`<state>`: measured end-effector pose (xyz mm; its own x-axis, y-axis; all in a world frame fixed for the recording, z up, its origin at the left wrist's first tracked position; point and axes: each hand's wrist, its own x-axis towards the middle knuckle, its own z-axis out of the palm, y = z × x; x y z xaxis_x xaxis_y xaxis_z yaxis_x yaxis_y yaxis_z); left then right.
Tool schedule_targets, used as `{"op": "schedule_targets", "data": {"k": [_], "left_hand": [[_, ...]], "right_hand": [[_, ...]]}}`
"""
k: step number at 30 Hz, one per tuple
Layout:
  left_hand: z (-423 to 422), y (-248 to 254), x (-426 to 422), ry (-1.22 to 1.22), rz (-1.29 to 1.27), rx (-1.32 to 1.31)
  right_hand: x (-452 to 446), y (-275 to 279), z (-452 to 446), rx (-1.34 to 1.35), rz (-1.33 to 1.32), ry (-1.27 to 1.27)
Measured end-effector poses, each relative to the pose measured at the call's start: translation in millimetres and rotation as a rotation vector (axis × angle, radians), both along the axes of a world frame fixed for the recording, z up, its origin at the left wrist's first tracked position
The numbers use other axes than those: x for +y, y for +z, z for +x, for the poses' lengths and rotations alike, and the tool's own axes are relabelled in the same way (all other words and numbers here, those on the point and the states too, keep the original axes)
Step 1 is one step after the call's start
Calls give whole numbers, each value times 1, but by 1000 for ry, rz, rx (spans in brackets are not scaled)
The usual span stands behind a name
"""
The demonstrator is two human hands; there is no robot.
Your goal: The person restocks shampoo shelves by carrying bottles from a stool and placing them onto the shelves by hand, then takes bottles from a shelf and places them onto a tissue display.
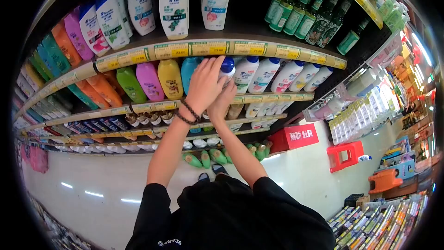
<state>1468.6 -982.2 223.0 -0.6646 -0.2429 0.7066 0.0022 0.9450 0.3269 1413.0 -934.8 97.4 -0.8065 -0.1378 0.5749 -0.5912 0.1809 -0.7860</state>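
Observation:
Both hands are at the second shelf, on a white shampoo bottle [229, 71] with a dark blue cap. My left hand [205, 83], with a dark bead bracelet [188, 112] at the wrist, closes over the bottle from the left, fingers by its cap. Lower down, my right hand [223, 99] wraps its front, hiding most of the label. To the left, partly behind my left hand, stands a blue bottle [188, 71]. A white bottle with a green label [245, 76] stands to the right, in a row of similar white bottles.
Above runs a shelf edge [222, 48] with yellow price tags; white shampoo bottles [174, 7] and green glass bottles [296, 16] stand over it. A red box [293, 137] sits on the floor at the shelf's right end, with a red stool [345, 156] beyond.

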Motion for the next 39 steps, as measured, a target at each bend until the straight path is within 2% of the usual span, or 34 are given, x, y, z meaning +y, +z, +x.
{"op": "schedule_targets", "data": {"k": [3,8,12,14,17,19,20,23,25,26,28,33,37,39], "left_hand": [[-9,1,-5,29,-104,-2],[-8,6,-6,-3,-6,-117],[-14,0,-14,100,-327,-78],[-18,1,-16,137,-354,-116],[-28,3,-26,175,-319,-239],[-33,6,-32,172,-251,-346],[-34,3,-36,152,-314,-240],[-45,-1,-40,198,-417,-280],[-47,-7,-43,206,-427,-204],[-48,-8,-44,205,-430,-161],[-56,-10,-48,227,-442,-135],[-71,-18,-58,230,-272,-130],[-80,-13,-62,190,-70,-211],[-88,-23,-72,183,-74,-172]], "right_hand": [[5,5,-3,29,78,14],[29,12,3,99,196,16],[33,8,9,-109,70,186],[28,1,2,-189,56,301],[18,-12,-8,94,200,206],[18,-10,-12,72,242,252],[17,-9,-13,79,254,264],[12,-15,-20,70,276,301],[8,-25,-26,40,277,355],[1,-35,-32,150,243,272],[-4,-28,-37,146,326,253],[-12,-26,-51,249,432,213],[-18,-32,-62,220,438,223],[-19,-31,-64,180,503,244]]}}
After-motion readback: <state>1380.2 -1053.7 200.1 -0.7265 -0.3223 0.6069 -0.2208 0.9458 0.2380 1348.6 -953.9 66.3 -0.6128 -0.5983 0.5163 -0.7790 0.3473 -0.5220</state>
